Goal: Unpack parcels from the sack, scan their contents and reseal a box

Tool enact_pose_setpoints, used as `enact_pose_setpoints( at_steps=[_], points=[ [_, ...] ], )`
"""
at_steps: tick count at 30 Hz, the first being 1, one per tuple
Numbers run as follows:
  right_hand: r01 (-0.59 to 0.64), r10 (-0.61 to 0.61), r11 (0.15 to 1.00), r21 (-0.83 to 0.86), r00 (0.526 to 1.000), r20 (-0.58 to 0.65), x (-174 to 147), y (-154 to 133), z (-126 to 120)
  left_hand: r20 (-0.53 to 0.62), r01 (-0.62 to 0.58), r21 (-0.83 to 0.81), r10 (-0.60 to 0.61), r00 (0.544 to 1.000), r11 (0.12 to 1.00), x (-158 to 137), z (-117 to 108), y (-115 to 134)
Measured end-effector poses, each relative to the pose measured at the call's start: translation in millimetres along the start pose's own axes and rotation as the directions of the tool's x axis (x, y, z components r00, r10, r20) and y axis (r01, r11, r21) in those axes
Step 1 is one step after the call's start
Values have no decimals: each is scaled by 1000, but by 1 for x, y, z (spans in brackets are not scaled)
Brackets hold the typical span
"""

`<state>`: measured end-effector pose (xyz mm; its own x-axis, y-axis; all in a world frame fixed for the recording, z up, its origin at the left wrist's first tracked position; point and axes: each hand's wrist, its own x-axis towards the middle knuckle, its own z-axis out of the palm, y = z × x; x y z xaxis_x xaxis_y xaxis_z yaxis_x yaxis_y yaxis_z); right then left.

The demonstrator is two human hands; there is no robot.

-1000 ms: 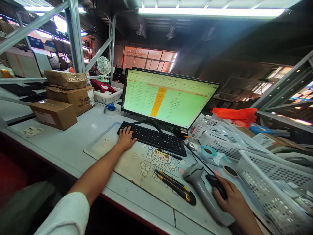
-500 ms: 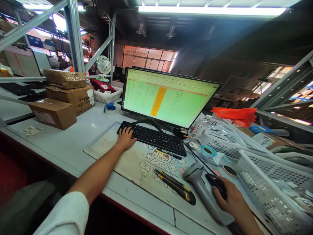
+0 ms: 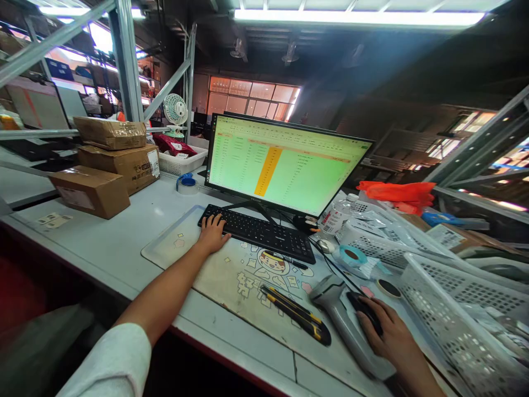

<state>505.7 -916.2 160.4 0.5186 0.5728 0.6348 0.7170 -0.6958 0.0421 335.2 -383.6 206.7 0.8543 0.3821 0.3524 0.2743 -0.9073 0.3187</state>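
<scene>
My left hand (image 3: 212, 234) rests open on the left end of a black keyboard (image 3: 264, 232), its fingers spread over the keys. At the right, my right hand (image 3: 390, 331) is curled around a black computer mouse (image 3: 365, 313). Just left of the mouse lies a grey handheld barcode scanner (image 3: 349, 328). Two black and yellow box cutters (image 3: 295, 315) and a black marker (image 3: 285, 259) lie on the cartoon-printed desk mat (image 3: 206, 278). Behind the keyboard a monitor (image 3: 297, 165) shows a spreadsheet with an orange column.
Cardboard boxes (image 3: 93, 190) stand at the left of the white table (image 3: 144, 231). A white basket (image 3: 184, 161) with red packages and a roll of tape (image 3: 187, 184) are behind. Perforated baskets (image 3: 450, 309), a teal tape roll (image 3: 352, 255) and orange bags (image 3: 397, 193) crowd the right side.
The fingers of my right hand have shifted slightly forward over the mouse, which has turned or moved a little. My left hand stays on the keyboard.
</scene>
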Motion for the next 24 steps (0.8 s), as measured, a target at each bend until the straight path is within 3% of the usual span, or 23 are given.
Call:
enact_pose_setpoints(
  at_steps=[13,24],
  points=[
    [1,-1,1000,-12,1000,1,-1,-2,-2,82,-30,-10,30,996,1000,-2,-7,2],
    [32,-32,999,-18,999,-40,0,-2,-2,57,-35,-32,37,998,999,-2,-4,1]
  ],
)
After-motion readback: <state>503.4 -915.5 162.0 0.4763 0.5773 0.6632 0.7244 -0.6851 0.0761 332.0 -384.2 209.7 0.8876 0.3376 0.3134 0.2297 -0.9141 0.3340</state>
